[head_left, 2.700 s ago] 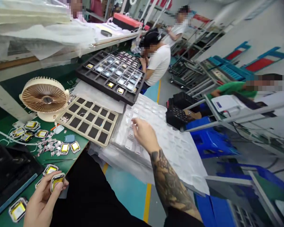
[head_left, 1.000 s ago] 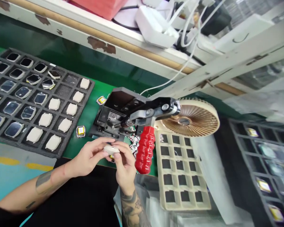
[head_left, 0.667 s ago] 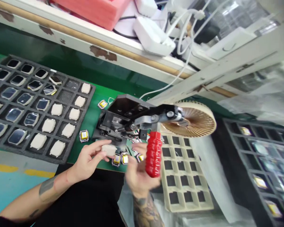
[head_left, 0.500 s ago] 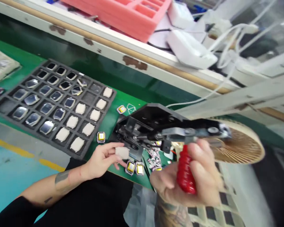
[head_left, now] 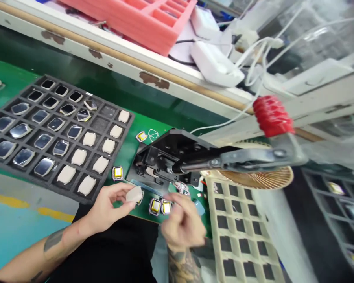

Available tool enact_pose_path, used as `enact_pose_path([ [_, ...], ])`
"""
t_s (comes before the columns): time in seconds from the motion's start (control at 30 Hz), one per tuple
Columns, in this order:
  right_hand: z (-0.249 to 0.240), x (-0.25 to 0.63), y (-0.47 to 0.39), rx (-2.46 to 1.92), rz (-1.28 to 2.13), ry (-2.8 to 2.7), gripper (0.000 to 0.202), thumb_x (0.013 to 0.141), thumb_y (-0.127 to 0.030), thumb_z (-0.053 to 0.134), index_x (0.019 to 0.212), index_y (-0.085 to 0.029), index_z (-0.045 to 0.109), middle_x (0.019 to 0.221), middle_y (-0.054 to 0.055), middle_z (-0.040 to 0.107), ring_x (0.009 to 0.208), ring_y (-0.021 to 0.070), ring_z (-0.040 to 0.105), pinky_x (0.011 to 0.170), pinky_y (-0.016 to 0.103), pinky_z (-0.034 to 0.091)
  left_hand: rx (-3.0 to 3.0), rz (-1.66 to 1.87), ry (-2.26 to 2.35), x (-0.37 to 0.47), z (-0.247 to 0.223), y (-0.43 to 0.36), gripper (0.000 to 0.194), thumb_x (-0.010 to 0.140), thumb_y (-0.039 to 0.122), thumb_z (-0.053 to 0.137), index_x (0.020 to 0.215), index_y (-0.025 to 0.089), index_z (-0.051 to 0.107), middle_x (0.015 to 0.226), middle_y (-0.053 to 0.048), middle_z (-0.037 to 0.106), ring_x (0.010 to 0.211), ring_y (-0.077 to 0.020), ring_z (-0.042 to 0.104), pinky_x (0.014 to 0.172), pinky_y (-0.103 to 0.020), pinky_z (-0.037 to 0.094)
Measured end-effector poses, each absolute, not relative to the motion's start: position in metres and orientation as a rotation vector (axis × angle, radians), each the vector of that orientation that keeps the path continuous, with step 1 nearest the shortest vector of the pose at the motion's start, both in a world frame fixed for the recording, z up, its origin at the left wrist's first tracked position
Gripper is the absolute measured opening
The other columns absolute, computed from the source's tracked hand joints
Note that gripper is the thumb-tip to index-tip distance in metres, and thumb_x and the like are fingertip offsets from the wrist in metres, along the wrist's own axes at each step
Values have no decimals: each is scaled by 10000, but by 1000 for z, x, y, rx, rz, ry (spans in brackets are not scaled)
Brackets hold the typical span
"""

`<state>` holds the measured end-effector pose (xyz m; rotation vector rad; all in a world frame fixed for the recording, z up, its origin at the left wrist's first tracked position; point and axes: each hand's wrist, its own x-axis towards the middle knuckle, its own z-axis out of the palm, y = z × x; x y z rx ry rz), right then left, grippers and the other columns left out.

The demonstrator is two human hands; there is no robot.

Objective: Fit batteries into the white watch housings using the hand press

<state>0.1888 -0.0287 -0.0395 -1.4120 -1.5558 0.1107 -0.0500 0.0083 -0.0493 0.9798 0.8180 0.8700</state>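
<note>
Between the thumb and fingers of my left hand (head_left: 113,204) is a pale rounded-square piece (head_left: 134,194), held just in front of the black press fixture (head_left: 153,165). My right hand (head_left: 183,222) is blurred, with its fingers partly curled near two small yellow-and-white parts (head_left: 155,206); whether it holds anything is too blurred to tell. It is apart from the red lever grip (head_left: 273,116), which stands raised at the upper right. Another yellow-and-white part (head_left: 117,173) lies left of the fixture.
A dark grey compartment tray (head_left: 122,137) with glassy and pale pieces lies left. To the right stand a cream grid tray (head_left: 234,236) and a fan (head_left: 259,181). A pink foam tray (head_left: 162,33) and white cables are on the shelf.
My right hand has let go of the red grip and moved down and left. The lever has swung up. The view has shifted, and my left hand still holds the pale piece.
</note>
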Motion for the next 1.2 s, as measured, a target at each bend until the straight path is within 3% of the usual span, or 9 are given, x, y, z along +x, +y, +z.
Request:
enact_pose_path([
  [0.13,-63,170,-11,-1606,149,-1928,505,1061,-125,552,1550,-237,613,1454,168,704,1350,356,676,1132,623,585,1132,839,904,-50,-50,15,344,931,233,845,1264,158,807,1079,-108,840,874,-206,776,806,-303,637],
  [0.3,-72,166,25,-1802,280,-1918,458,1004,-42,491,1345,-200,754,1265,175,768,1213,350,709,1123,593,569,1443,834,871,-48,-41,18,364,918,233,870,1276,202,815,1121,-95,810,810,-172,726,772,-295,641],
  [0.4,-68,166,26,-1829,297,-1811,371,1059,-101,468,1237,-197,779,1184,151,777,1127,316,720,1039,517,610,1570,839,891,-50,-36,16,357,976,274,831,1329,244,789,1317,-117,736,893,-183,729,785,-306,646],
  [0.47,-62,167,13,-1803,321,-1711,354,1104,-162,457,1289,-206,757,1216,143,763,1146,294,716,1019,479,622,1678,879,980,-50,-36,16,371,1025,280,776,1395,267,751,1386,-123,681,887,-173,724,795,-315,644],
  [0.6,-51,171,-27,-1683,379,-1555,462,1114,-158,468,1534,-261,632,1454,134,689,1374,276,668,1173,493,586,2098,846,1200,-32,-43,26,457,1101,246,635,1555,299,639,1405,-127,710,1021,-242,776,939,-377,633],
  [0.77,-51,180,-59,-1648,357,-1561,511,1101,-144,521,1583,-294,604,1499,122,689,1405,276,674,1179,504,611,2460,368,1341,13,-46,53,435,1074,119,529,1418,269,747,1430,-153,729,841,-242,800,710,-351,609],
  [0.9,-55,188,-66,-1659,330,-1566,529,1097,-142,532,1601,-293,588,1485,132,704,1389,293,688,1149,533,633,2473,223,1334,28,-42,64,429,1015,46,522,1296,219,797,1264,-168,767,800,-247,798,709,-350,608],
  [1.07,-54,187,-58,-1536,164,-1613,658,1043,-45,572,1649,-300,534,1465,135,704,1355,299,689,1099,540,649,2084,561,1063,8,-29,47,366,1074,206,597,1389,275,768,1504,-141,691,1027,-255,804,909,-386,655],
  [1.2,-37,167,-32,-1307,120,-1750,740,984,-15,648,1656,-301,528,1382,144,722,1264,315,708,1016,540,665,1473,847,906,-6,-16,25,304,1061,372,712,1309,205,762,1157,-105,799,894,-215,774,821,-323,643],
])
